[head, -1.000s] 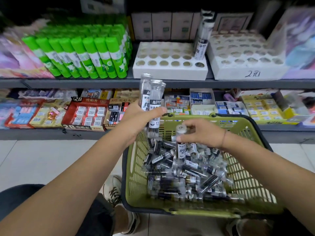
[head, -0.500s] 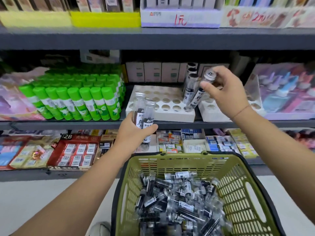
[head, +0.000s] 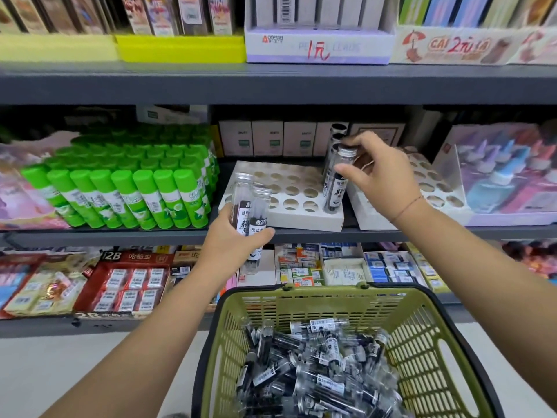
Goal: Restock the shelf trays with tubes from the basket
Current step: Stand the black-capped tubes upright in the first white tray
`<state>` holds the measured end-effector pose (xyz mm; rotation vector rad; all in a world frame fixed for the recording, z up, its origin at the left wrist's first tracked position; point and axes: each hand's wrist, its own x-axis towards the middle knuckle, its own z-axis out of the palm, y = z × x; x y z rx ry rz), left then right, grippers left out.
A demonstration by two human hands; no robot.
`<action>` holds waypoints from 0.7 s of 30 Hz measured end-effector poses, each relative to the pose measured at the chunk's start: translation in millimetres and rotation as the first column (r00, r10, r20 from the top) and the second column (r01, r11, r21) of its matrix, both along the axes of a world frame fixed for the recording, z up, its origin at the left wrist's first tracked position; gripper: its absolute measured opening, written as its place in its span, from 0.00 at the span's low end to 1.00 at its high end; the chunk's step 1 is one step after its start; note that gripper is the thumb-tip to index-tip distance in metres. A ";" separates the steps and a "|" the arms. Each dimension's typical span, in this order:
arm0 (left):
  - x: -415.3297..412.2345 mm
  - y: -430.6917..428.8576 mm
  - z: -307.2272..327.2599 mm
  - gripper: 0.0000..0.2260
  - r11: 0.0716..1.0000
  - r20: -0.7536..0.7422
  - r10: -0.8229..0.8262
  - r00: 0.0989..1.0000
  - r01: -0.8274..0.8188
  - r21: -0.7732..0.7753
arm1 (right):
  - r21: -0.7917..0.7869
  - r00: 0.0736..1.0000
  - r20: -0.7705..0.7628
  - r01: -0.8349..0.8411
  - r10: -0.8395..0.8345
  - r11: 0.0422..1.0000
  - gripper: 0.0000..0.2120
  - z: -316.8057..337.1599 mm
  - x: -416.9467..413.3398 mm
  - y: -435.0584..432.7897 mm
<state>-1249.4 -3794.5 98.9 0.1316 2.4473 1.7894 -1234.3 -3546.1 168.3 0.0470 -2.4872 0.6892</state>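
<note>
Pinching 1 cap-up tube (head: 333,191) in the tray (head: 301,221), right hand (head: 381,173); left hand (head: 230,241) round 2 upright tubes (head: 257,206).

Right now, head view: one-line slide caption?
Right hand pinches a tube at the white tray; left hand grips two more tubes.

Left arm: bare, it enters at the lower left corner of the frame and slants up toward the middle.
Left hand (head: 233,241): middle of the frame, back toward the camera, curled round two tubes (head: 250,206) held upright side by side, with the thumb across their front.
Right arm: bare, it comes in from the right edge and slants up and left.
Right wrist: slightly bent, with a thin thread band (head: 407,206) round it.
Right hand (head: 382,176): above and right of the left hand, fingers (head: 361,141) arched over the cap of a single tube (head: 334,182), thumb against its side.
Hands: well apart.
</note>
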 end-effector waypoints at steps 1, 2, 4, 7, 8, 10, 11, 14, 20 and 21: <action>-0.2 0.1 0.4 0.22 1.000 0.001 0.000 1.000 0.000 0.000 | 0.023 1.000 0.008 0.008 -0.008 1.000 0.17 -2.9 -1.7 0.8; -0.8 0.0 0.5 0.22 1.000 0.004 0.002 1.000 -0.002 0.003 | 0.040 1.000 0.017 0.018 -0.019 0.999 0.17 -5.4 -2.8 1.8; -1.7 -0.8 0.7 0.21 1.000 0.013 0.004 1.000 -0.004 0.016 | 0.030 1.000 0.015 0.021 -0.022 0.999 0.17 -9.0 -5.4 4.0; -2.3 -2.0 1.2 0.20 1.000 0.024 -0.008 1.000 0.008 0.016 | 0.024 1.000 0.024 0.017 -0.018 1.000 0.18 -10.7 -8.0 4.9; -3.0 -2.5 1.3 0.21 1.000 0.024 -0.014 1.000 0.013 0.012 | 0.046 0.999 0.027 0.017 -0.018 0.999 0.18 -10.7 -8.8 5.0; -4.2 -3.5 2.1 0.21 1.000 0.022 -0.025 0.999 0.024 0.003 | 0.093 0.999 0.032 0.008 -0.011 0.996 0.18 -8.4 -10.4 5.3; -4.5 -3.8 2.9 0.21 1.000 0.021 -0.029 0.999 0.030 -0.001 | 0.105 0.999 0.034 -0.001 -0.003 0.994 0.18 -5.8 -10.6 5.6; -5.9 -3.2 3.6 0.21 0.999 0.022 -0.032 0.999 0.032 -0.005 | 0.146 0.998 0.043 -0.043 0.037 0.988 0.17 0.1 -9.1 6.8; -5.0 -2.3 4.4 0.20 0.999 0.045 -0.031 0.999 0.029 0.039 | 0.086 0.995 0.087 -0.056 0.048 0.995 0.15 -7.6 -4.1 3.9; -4.6 -2.4 4.5 0.20 0.999 0.045 -0.033 0.998 0.031 0.044 | 0.071 0.995 0.088 -0.045 0.039 0.996 0.16 -8.7 -4.2 3.7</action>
